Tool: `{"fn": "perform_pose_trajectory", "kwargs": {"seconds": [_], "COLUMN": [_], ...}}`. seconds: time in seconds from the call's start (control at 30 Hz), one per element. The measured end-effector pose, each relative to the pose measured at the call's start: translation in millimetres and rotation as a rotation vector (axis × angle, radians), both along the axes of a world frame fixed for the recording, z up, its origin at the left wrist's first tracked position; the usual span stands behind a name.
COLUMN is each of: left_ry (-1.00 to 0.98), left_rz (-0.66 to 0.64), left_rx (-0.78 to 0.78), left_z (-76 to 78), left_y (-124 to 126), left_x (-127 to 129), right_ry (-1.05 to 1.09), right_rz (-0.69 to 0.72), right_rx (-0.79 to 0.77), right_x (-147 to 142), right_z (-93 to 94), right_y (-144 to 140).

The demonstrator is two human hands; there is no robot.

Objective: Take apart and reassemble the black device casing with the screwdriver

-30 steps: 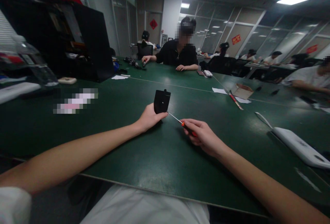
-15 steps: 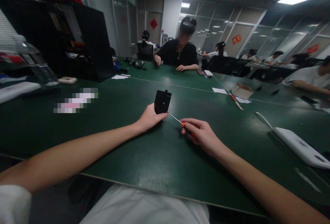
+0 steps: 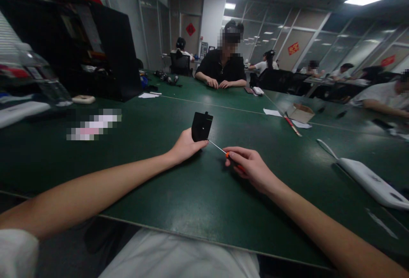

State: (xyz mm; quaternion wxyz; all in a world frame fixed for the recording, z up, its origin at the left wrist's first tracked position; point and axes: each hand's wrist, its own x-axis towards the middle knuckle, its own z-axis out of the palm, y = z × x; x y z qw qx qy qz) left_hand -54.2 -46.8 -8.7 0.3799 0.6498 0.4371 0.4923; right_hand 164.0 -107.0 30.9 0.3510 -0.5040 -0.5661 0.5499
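1. Left hand (image 3: 186, 146) clamped round the lower edge of a small black module (image 3: 201, 126), propping it upright on the green table (image 3: 179, 192), flat face toward the camera.
2. Right hand (image 3: 251, 168) pinched shut on the orange handle of a thin screwdriver (image 3: 225, 154). Fingers wrapped well round it, thumb on top.
3. Tip of the screwdriver right at the module's lower right corner, just beside the left thumb. Too small to tell whether it actually sits in a screw head.
4. Looks like a screw-driving step, so: best to keep the shaft lined up straight with the screw, press lightly along the shaft, and twist from the fingertips rather than the wrist.
5. Worth keeping the module braced hard against the table so it doesn't rock. Probably easy to slip off a tiny screw and scratch the face or jab the thumb.
6. Screwdriver's long axis running from lower right to upper left, handle end toward the person, metal tip pointing away and left into the module. Fairly low over the table, tilted slightly.
7. Module's long axis roughly vertical, small tab on top, leaning a touch to the right.
8. White flat device (image 3: 370, 180) well off to the right, not involved.
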Motion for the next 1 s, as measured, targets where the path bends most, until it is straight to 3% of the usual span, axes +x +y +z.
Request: {"fn": "perform_pose_trajectory", "kwargs": {"seconds": [0.37, 0.47, 0.8, 0.9, 1.0], "left_ry": [0.041, 0.058, 0.172, 0.201, 0.226], "left_rz": [0.002, 0.006, 0.058, 0.078, 0.111], "left_rx": [0.009, 0.012, 0.143, 0.168, 0.174], "left_z": [2.8, 3.4, 4.1, 3.8, 2.8], "left_y": [-1.1, -1.8, -7.3, -8.7, -8.3], "left_x": [-0.4, -0.4, 2.0, 2.8, 3.5], "right_ry": [-0.350, -0.359, -0.200, -0.243, -0.355], "right_rz": [0.026, 0.029, -0.006, -0.010, 0.005], "right_rx": [0.335, 0.333, 0.110, 0.150, 0.300], "right_x": [3.9, 3.0, -1.8, -2.1, -1.6], "right_z": [5.1, 6.2, 5.4, 5.8, 6.0], "right_y": [-1.9, -2.8, -3.6, -2.5, -2.9]}}
